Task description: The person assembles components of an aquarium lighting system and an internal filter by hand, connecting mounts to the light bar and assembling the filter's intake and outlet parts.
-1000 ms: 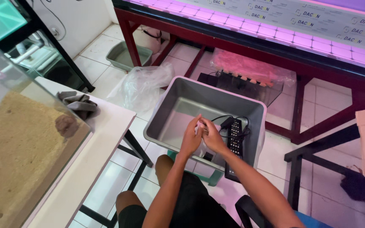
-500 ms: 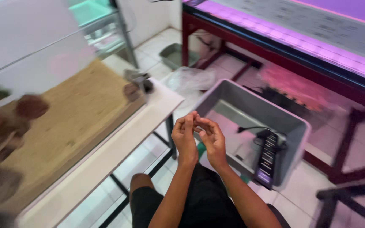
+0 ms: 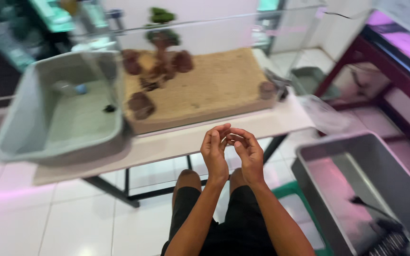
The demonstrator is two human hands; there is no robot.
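My left hand (image 3: pixel 216 150) and my right hand (image 3: pixel 247 152) are raised together in front of me, above my knees in black shorts. Their fingers curl inward and the fingertips touch. Whether anything small sits between them is hidden. Just beyond the hands is the edge of a white table (image 3: pixel 191 141). On it stands a glass tank (image 3: pixel 224 85) with a sand bed, several brown rocks (image 3: pixel 141 104) and a small tree-like plant (image 3: pixel 161 28).
A grey plastic tub (image 3: pixel 34 137) sits on the table's left end. Another grey tub (image 3: pixel 319 156) stands on the floor at my right, with a black cable and device (image 3: pixel 392 232) inside. A red-framed rack (image 3: pixel 380 66) and a clear plastic bag (image 3: pixel 326 116) lie further right.
My view has swung left from the floor tub to the tank and table. My hands have come up out of the tub and stay pressed together in front of me.
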